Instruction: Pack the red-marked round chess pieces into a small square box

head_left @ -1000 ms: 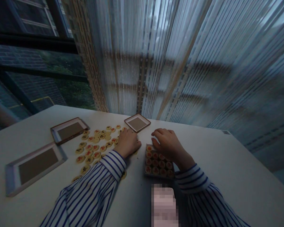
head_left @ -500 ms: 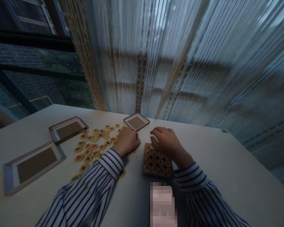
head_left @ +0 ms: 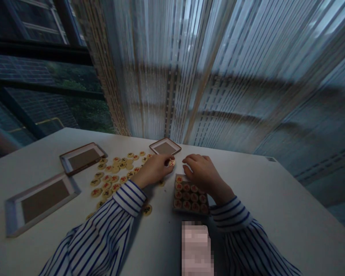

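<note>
My left hand (head_left: 156, 168) pinches a round xiangqi piece (head_left: 171, 163) with a red character, just above the table. Curved over the far edge of a small box (head_left: 174, 208) is my right hand (head_left: 204, 174). Its thumb and fingers are apart, with nothing seen between them. Rows of red-marked xiangqi pieces (head_left: 194, 197) lie in the box; the hand hides its far right part. Many loose pieces (head_left: 115, 178), marked in red or black, spread left of my left hand, some partly hidden by my forearm.
Two shallow trays, a brown-rimmed one (head_left: 63, 164) and a larger pale one (head_left: 13, 220), lie on the left. A smaller tray (head_left: 176, 150) sits near the white table's (head_left: 261, 199) far edge. A blurred-out phone-shaped object (head_left: 197, 249) is in front. Beaded curtains (head_left: 172, 76) hang behind.
My left hand has shifted slightly right toward my right hand, and the red-marked piece in its fingers now shows clearly. My right hand stays almost still over the box.
</note>
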`<state>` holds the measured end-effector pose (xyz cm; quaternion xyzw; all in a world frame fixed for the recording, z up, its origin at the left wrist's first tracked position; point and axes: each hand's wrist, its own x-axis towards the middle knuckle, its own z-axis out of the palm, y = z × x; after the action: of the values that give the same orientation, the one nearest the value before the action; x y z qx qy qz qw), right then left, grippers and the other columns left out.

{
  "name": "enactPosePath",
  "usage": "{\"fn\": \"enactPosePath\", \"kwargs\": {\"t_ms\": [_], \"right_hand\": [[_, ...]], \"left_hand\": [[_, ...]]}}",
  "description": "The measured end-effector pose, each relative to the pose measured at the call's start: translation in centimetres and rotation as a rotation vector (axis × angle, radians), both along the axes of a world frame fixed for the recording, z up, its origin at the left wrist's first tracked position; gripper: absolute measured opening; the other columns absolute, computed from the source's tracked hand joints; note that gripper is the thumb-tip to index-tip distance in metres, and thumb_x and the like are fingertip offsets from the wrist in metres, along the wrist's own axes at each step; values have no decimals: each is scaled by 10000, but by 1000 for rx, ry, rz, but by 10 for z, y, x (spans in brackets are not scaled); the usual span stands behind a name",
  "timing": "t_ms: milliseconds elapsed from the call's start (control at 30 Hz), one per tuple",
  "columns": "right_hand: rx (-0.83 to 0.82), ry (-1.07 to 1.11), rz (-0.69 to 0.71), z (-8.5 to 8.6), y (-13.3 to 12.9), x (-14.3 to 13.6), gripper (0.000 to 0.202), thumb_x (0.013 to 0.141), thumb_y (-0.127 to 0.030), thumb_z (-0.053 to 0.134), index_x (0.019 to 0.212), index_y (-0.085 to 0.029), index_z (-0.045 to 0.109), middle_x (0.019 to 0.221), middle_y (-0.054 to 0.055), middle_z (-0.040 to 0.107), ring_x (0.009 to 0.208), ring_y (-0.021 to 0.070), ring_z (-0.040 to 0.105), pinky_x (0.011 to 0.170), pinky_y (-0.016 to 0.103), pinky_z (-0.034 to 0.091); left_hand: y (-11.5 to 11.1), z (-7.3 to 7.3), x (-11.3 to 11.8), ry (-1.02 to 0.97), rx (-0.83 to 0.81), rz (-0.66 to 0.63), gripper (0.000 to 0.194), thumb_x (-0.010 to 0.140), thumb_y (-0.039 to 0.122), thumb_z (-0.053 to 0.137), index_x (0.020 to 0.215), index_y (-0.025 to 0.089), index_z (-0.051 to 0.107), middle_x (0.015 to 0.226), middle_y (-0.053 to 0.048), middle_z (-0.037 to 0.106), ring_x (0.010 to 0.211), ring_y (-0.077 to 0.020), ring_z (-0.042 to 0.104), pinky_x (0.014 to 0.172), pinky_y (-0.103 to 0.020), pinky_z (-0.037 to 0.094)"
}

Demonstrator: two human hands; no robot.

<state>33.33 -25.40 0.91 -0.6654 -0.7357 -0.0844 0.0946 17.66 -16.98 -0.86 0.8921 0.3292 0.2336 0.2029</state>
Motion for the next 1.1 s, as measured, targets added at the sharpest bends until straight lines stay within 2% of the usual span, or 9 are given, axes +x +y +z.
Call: {"fn": "enactPosePath", "kwargs": {"t_ms": [267,500,767,933,1100], "right_hand": [[10,92,54,3,0,4,250,874,-247,449,1052,-180,611,1060,75,643,1008,187,556,872,328,360],[73,198,157,4,-2,9,239,861,-267,488,1047,-183,611,1030,54,659,971,179,575,851,316,393],[113,277,208,10,-5,12,210,846,-270,524,1012,-191,626,1004,43,672,939,171,591,828,302,405],[118,298,250,15,-8,12,234,846,-260,526,1051,-191,616,1008,40,674,943,169,592,826,297,405],[118,321,285,19,-11,14,212,850,-264,524,1018,-185,627,971,42,678,894,146,598,796,269,403]], "left_hand": [[0,-1,4,-194,-142,-50,382,742,263,541,1093,137,626,873,-57,686,750,-159,603,689,-254,449],[0,-2,5,-295,-424,-140,466,722,297,585,1148,108,583,691,-13,638,607,-130,542,570,-242,413],[-10,11,6,-381,-597,-157,409,686,269,639,1062,114,591,715,-5,639,639,-124,560,607,-242,417],[-14,14,7,-502,-728,-202,259,653,213,677,870,153,548,673,25,628,634,-108,579,623,-235,440],[-17,17,6,-512,-748,-219,280,641,232,697,882,146,584,739,-6,662,694,-128,610,676,-264,459]]}}
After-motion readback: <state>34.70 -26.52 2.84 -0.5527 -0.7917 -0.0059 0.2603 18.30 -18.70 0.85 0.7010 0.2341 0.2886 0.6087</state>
